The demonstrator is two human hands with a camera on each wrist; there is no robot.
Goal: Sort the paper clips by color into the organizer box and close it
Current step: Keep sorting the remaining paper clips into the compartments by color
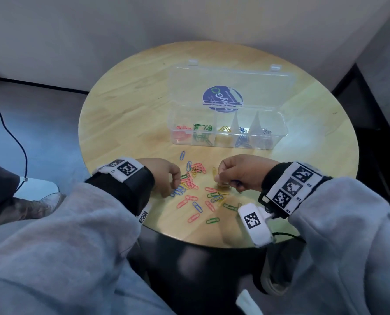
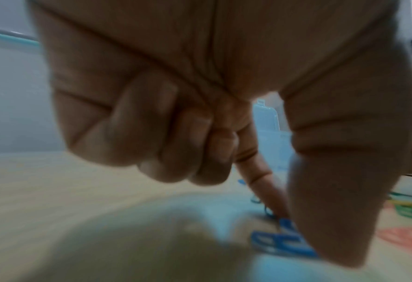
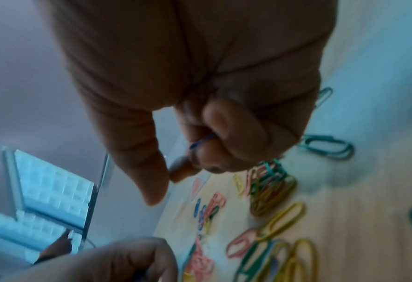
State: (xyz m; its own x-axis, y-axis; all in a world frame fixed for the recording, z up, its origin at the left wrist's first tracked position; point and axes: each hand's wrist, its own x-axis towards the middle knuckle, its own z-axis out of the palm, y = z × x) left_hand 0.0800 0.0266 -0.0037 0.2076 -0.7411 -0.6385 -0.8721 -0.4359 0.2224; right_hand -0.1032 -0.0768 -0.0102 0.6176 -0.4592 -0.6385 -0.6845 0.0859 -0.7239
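Clips (image 1: 195,189) are scattered just in front of the box (image 1: 228,130), whose long axis runs side to side. Blue clips (image 2: 279,242) are pinched under the left hand (image 1: 164,176); the right hand (image 1: 239,173), nearer the blue slot, is curled around a blue one (image 3: 201,142).

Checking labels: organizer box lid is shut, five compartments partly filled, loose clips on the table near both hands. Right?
Not quite. The organizer box has its lid open, standing up behind the compartments, as the head view shows. The rest holds: five compartments partly filled, loose clips on the table near the left hand and right hand.
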